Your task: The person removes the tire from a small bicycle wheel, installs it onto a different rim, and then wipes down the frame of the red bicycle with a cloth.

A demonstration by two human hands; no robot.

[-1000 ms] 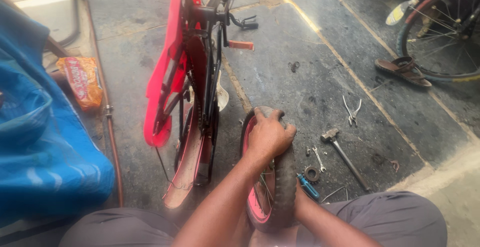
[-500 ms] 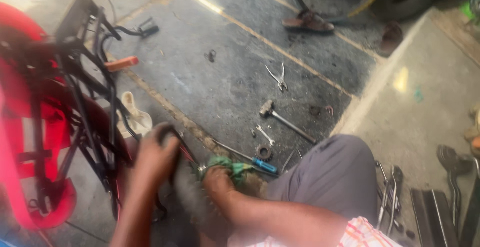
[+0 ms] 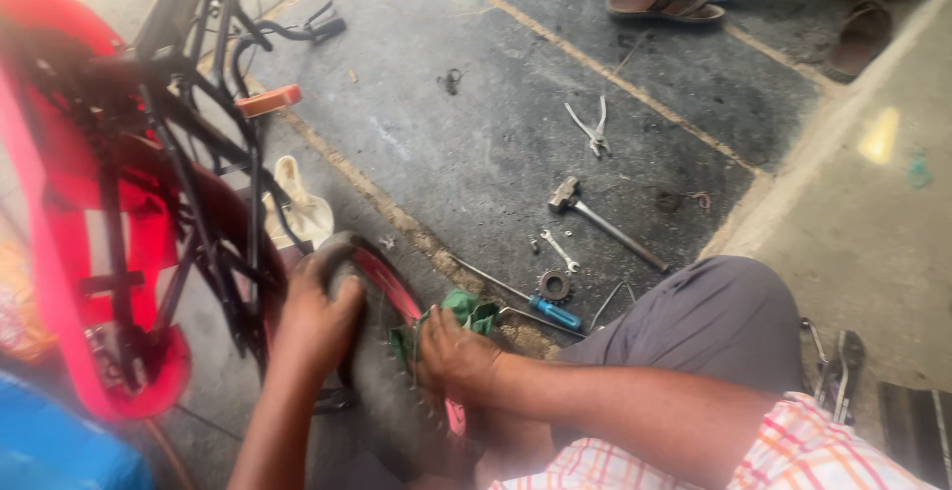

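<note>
A small bicycle wheel with a black tyre and pink rim (image 3: 382, 282) stands upright in front of me. My left hand (image 3: 312, 316) grips the top of the tyre from the left. My right hand (image 3: 451, 351) presses a green cloth (image 3: 466, 309) against the wheel's right side. An upturned red and black bicycle frame (image 3: 129, 202) stands just to the left of the wheel.
On the dark stone floor lie a blue-handled screwdriver (image 3: 550, 311), a sprocket (image 3: 553, 285), a small spanner (image 3: 558, 249), a hammer (image 3: 600, 220) and pliers (image 3: 593, 131). A sandal (image 3: 664, 2) lies far off. More tools (image 3: 838, 366) rest by my right knee.
The view has swung right and down. My right hand has come up with the green cloth onto the wheel. My left hand stays on the tyre.
</note>
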